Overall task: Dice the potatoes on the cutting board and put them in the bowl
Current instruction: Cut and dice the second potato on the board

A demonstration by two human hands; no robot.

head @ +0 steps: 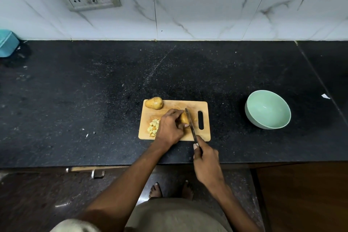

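A smooth, tan-skinned potato piece (184, 118) is lying mid-board on the wooden cutting board (204, 117); the left hand (170, 128) is curling round it. The right hand (206, 158) is gripping a knife (190, 124), its thin steel blade touching the piece. Pale yellow cubes (153, 127) are sitting left, a whole potato (154, 103) at the far corner. A glossy mint bowl (267, 109) is standing well apart on speckled black counter (94, 90). No readable writing.

Rectangular wooden cutting board (169, 104) sits mid-counter on black speckled stone countertop (94, 90). Whole brown potato (154, 103) at board's far-left corner; pile of pale diced potato cubes (153, 127) near-left. Round pale-green ceramic bowl (267, 109) well apart to the right. Teal plastic box (7, 43) far left, against the wall.
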